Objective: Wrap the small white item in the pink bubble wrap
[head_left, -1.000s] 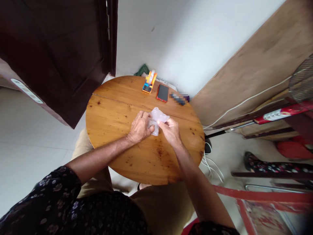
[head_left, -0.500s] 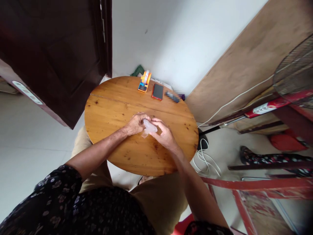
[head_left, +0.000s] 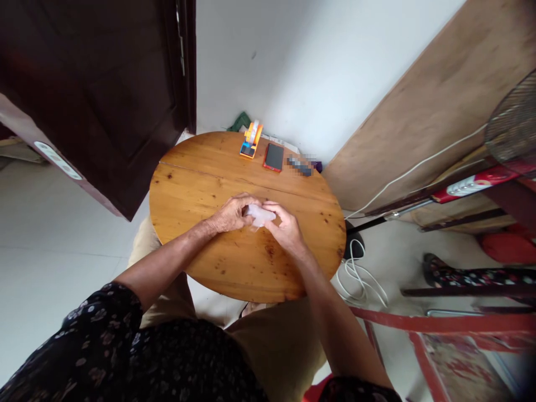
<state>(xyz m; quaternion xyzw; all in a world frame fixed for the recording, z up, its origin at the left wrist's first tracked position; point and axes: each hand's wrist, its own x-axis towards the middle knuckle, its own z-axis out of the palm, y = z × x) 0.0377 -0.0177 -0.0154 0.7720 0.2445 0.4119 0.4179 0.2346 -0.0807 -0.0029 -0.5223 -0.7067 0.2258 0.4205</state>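
Over the round wooden table [head_left: 190, 192], a left hand [head_left: 237, 214] grips one end of a translucent whitish piece [head_left: 261, 216] and a right hand [head_left: 285, 224] the other.
Left of the table stands a dark door [head_left: 104, 106]; over the table's middle, the left hand's fingers curl around the piece, and near the table's far edge sits an orange tape dispenser [head_left: 252, 138]. The piece is above the table's middle; whether it touches the wood, I cannot tell. A red-edged phone [head_left: 274, 158] lies near the table's far edge, the right hand pinches over the table's middle, and a white cable [head_left: 355, 273] loops right of the table.
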